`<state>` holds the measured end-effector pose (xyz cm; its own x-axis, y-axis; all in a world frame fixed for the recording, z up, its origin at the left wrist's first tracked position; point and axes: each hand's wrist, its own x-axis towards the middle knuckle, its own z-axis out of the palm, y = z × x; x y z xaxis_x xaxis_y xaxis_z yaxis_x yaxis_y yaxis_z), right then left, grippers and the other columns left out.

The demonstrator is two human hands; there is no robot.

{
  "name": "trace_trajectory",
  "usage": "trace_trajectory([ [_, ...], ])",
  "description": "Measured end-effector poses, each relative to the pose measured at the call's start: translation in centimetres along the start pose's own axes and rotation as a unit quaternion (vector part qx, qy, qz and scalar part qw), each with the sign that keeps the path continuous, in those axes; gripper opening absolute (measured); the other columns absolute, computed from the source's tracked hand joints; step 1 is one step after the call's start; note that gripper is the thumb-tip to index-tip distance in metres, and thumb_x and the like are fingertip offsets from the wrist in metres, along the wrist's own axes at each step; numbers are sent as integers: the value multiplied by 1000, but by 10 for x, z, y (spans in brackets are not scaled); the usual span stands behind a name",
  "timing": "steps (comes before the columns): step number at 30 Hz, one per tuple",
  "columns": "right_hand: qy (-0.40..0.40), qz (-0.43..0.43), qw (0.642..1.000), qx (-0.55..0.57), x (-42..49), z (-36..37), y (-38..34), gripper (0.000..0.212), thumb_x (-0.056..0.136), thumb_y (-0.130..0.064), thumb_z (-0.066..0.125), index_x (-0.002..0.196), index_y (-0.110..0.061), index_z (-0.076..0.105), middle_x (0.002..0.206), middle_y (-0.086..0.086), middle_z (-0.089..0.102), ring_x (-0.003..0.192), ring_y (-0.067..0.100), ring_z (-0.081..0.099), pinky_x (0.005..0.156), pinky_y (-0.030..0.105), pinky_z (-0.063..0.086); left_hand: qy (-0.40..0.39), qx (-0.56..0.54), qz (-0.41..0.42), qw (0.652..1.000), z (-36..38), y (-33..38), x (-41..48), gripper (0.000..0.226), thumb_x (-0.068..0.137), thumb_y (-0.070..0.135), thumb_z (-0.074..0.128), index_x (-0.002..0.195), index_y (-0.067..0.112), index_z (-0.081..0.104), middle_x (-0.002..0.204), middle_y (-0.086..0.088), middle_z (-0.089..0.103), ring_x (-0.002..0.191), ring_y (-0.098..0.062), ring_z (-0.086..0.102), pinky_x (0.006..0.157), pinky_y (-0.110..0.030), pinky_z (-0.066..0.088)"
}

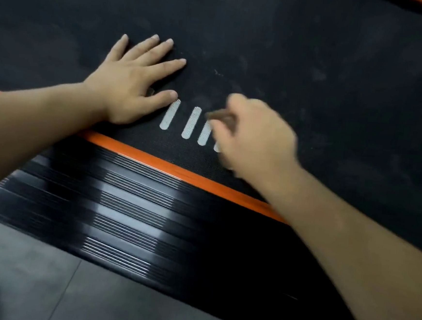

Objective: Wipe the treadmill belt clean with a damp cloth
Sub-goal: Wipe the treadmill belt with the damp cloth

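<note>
- We see the black belt point(313, 67) filling the upper part of the view. Its finely textured surface carries pale dusty smudges, thickest to the right.
- An orange trim point(178, 173) runs slantwise along the belt's near edge. A second sliver of orange shows at the top right corner.
- Just this side of the trim lies a glossy black rail point(129, 219), ribbed lengthwise and catching bands of light.
- Beyond the rail, nearest us, is a grey tiled floor point(32, 272), with one joint line and a dark blot at the lower left.
- Printed on the belt near the trim are slanted white stripes point(191, 123) with a dotted grain. Three show whole and a fourth is partly hidden by the right hand.
- The left hand point(132, 85) lies flat on the belt, palm down and fingers straight and spread. Its thumb tip is just beside the first stripe, and it holds nothing.
- The right hand point(254, 135) is blurred, with its fingers curled over the stripes.
- A brown scrap point(218, 116) of what looks like cloth pokes out at its fingertips, down on the belt. The blur hides how much of it the hand has.
</note>
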<state>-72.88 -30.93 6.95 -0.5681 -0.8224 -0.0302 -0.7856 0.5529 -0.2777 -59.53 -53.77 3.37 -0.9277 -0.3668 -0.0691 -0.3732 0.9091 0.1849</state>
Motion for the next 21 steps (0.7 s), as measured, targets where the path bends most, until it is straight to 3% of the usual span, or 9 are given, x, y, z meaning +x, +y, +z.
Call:
trace_trajectory([
  [3,55,131,990,-21,-18,-23,56,34,94,-52,52,84,-21,40,90,2,57,77,30,53,59,33,31,16,0,3,1000,4,-4,-1,75,91,74,22,158,41,24,170,2,9,157,-17,0,124,-57,-2],
  [6,85,211,974,-10,-23,-14,31,32,95,-48,52,87,-20,40,91,8,58,75,30,47,61,35,29,15,4,9,1000,5,-5,0,74,91,73,20,158,41,22,170,1,8,157,-18,-1,123,-58,-3],
  [10,23,51,998,37,-4,28,-90,20,93,-48,54,97,-30,47,97,1,58,88,31,58,65,35,31,13,0,23,1000,3,-5,3,74,91,69,16,159,38,22,170,-1,7,157,-20,-2,122,-60,-4],
  [12,30,45,998,30,1,28,-97,25,93,-50,55,89,-30,40,90,-4,53,84,26,54,64,34,31,17,-6,28,999,4,-8,4,72,93,67,16,158,38,23,170,0,7,157,-20,-2,122,-60,-4],
  [15,59,185,981,3,-14,10,-42,36,92,-52,55,84,-21,38,82,-4,52,79,26,47,64,35,34,17,-18,26,999,8,-9,7,66,97,63,19,158,40,22,170,0,6,157,-20,-4,122,-60,-7],
  [18,83,327,940,-51,-27,-4,-17,34,94,-51,51,87,-19,43,89,7,59,81,32,48,67,38,37,-6,-25,55,998,3,-13,10,61,102,59,25,159,39,20,171,0,2,156,-20,-6,123,-57,-8],
  [21,86,355,929,-54,-11,5,-54,28,96,-46,50,94,-18,46,98,14,62,86,37,51,71,40,41,-23,-15,150,988,-21,-57,9,64,100,57,33,159,31,27,170,-3,11,156,-19,5,125,-41,2],
])
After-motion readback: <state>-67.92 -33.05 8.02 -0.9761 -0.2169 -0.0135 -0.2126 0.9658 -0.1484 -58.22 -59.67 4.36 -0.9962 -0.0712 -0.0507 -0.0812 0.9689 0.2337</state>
